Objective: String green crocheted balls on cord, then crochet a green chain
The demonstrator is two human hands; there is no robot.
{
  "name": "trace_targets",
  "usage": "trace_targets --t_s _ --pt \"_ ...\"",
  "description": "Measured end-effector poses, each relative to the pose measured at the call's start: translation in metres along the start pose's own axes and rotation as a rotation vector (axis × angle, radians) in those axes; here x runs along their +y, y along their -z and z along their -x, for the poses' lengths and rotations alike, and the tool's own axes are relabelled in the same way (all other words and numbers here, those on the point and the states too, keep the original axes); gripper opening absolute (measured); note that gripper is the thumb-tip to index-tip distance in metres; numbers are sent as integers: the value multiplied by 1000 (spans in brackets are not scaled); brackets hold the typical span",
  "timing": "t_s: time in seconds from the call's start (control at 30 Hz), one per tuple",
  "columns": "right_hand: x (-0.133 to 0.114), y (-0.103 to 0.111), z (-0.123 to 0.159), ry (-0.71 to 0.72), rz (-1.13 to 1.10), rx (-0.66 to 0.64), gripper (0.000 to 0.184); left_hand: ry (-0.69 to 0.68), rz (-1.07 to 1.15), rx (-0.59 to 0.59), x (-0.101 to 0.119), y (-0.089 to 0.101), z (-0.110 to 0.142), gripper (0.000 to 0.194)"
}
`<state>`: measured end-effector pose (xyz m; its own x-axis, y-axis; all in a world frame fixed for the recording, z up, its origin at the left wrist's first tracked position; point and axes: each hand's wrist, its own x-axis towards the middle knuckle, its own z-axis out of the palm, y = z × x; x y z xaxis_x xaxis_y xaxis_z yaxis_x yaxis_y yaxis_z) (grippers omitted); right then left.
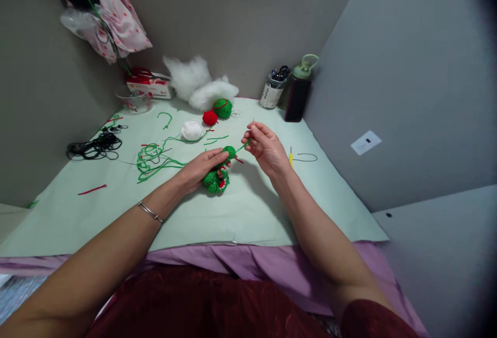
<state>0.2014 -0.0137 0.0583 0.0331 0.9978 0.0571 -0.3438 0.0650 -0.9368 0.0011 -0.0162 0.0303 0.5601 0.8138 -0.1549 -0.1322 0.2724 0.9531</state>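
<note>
My left hand (207,167) is closed around a green crocheted piece (213,182) that has red and white edging along an opening. A rounded green knob (230,151) of the piece sticks up by the thumb. To its right, my right hand (266,146) is raised off the table, pinching a thin needle (253,120) that points upward. Green yarn (243,146) runs from the right fingers down to the crocheted piece. A short red strand (239,160) shows beside the left fingertips. The left fingers' undersides are hidden.
White (192,130), red (210,117) and green yarn balls (222,108) lie behind the hands, near white stuffing (194,82). Tangled green yarn (149,162) and black cord (97,144) spread left. A yellow-handled tool (290,159), pen cup (271,93) and bottle (300,94) stand right.
</note>
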Motion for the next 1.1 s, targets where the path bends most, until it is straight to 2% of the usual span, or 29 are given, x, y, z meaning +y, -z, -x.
trace_targets --t_s 0.2,0.3,0.47,0.7,1.1 --pt "6 -3 6 366 492 44 18 -84 128 111 4 5 -3 36" --pt "8 -6 11 440 682 8 14 -109 192 137 4 8 -5 35" --pt "9 -10 15 367 747 -75 17 -145 236 128 3 12 -5 39" --pt "8 -12 17 337 792 -153 21 -159 269 106 6 9 -3 31" --pt "9 -9 16 348 870 -192 20 -137 269 70 5 9 -2 32"
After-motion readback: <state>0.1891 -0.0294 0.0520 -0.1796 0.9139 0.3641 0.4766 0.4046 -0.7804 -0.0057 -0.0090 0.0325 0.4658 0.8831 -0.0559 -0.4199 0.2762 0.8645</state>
